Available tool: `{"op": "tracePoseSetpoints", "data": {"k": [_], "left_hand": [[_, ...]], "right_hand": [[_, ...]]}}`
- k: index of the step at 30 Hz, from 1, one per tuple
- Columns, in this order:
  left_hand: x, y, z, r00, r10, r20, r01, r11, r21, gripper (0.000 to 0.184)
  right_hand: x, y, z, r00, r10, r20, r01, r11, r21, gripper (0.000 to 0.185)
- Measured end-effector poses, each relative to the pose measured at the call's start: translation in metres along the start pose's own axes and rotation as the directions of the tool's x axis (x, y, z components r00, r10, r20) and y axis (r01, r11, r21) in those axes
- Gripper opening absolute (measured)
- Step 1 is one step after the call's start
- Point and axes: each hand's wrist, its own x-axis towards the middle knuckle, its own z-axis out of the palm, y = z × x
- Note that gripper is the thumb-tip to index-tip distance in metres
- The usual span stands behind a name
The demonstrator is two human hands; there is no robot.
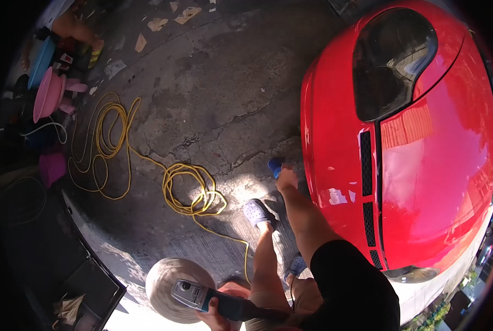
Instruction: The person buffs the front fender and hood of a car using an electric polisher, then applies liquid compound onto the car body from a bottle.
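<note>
Down at the lower left, my left hand (215, 316) is wrapped round the body of a polisher (224, 303), grey at the head and dark teal behind. Its big round whitish pad (161, 287) shows beyond the head. My right hand (286, 179) reaches forward from a black sleeve (351, 292), its fingers closed on a small blue object (275, 165) whose kind I cannot make out. That hand is beside the front bumper of a red car (334, 149), apart from it as far as I can see. Whitish patches (337, 196) mark the bumper.
A yellow cord lies in loose coils (188, 190) on the concrete floor (219, 99). My clog (257, 212) stands near it. At the left are a pink basin (49, 95), a blue basin (41, 63) and part of another person (75, 30). A dark panel (53, 248) borders the lower left.
</note>
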Motion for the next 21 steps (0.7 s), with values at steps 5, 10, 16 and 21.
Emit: {"op": "tracePoseSetpoints", "data": {"k": [5,10,16,21], "left_hand": [[0.025,-0.035,-0.033,0.992,0.123,-0.001,-0.121,0.978,0.167,0.09],[-0.008,-0.024,-0.025,0.933,-0.126,0.338,-0.034,0.902,0.431,0.073],[-0.075,-0.048,-0.011,0.856,-0.102,0.507,-0.175,0.865,0.47,0.073],[-0.126,-0.061,-0.008,0.823,0.075,0.563,-0.314,0.886,0.341,0.072]], "right_hand": [[-0.106,0.048,-0.037,0.976,-0.177,-0.131,0.206,0.942,0.264,0.05],[-0.327,0.125,-0.222,0.837,-0.477,-0.269,0.547,0.743,0.385,0.052],[-0.54,0.23,-0.348,0.582,-0.376,-0.721,0.81,0.343,0.476,0.075],[-0.583,0.272,-0.271,0.597,-0.196,-0.778,0.791,0.304,0.531,0.093]]}}
